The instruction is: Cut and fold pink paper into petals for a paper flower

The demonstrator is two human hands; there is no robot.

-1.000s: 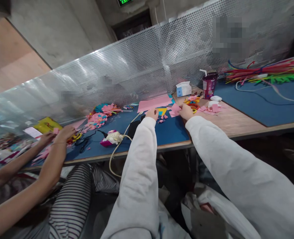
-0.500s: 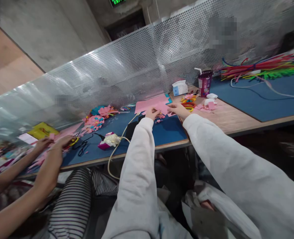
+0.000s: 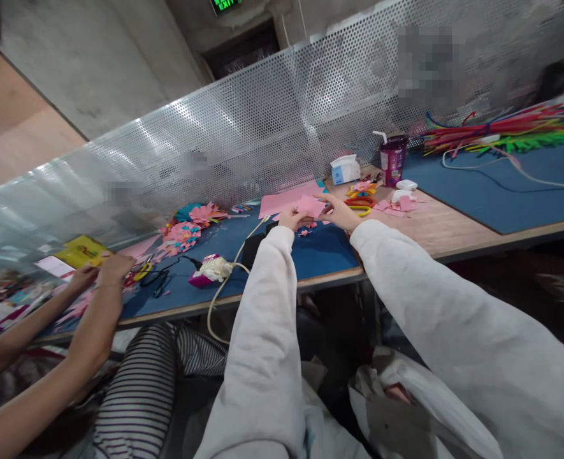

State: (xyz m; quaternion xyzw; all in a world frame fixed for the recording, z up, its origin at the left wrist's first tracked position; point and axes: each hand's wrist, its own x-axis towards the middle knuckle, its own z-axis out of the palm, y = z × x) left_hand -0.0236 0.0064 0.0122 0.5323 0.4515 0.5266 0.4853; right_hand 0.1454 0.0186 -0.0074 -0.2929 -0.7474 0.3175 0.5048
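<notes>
Between my two hands is a small piece of pink paper (image 3: 310, 206), held above the blue mat (image 3: 322, 252). My left hand (image 3: 293, 218) pinches its left side. My right hand (image 3: 338, 211) has its fingers closed at the paper's right edge. Behind it lies a larger pink sheet (image 3: 282, 201) on the desk. Small pink scraps (image 3: 304, 233) sit just below my hands. Beside my right hand are orange and yellow scissors (image 3: 361, 205), with a pink and orange paper flower (image 3: 362, 188) behind them.
A purple cup (image 3: 393, 160) with a straw and a tissue pack (image 3: 345, 170) stand against the mesh divider (image 3: 243, 127). Paper flowers (image 3: 181, 236), a power strip (image 3: 213, 268) and its cable lie leftward. A co-worker's hands (image 3: 102, 271) work at far left.
The pink paper between my hands has turned and lifted slightly, its flat face showing more. The co-worker's right hand has moved away from the yellow-handled scissors toward their other hand.
</notes>
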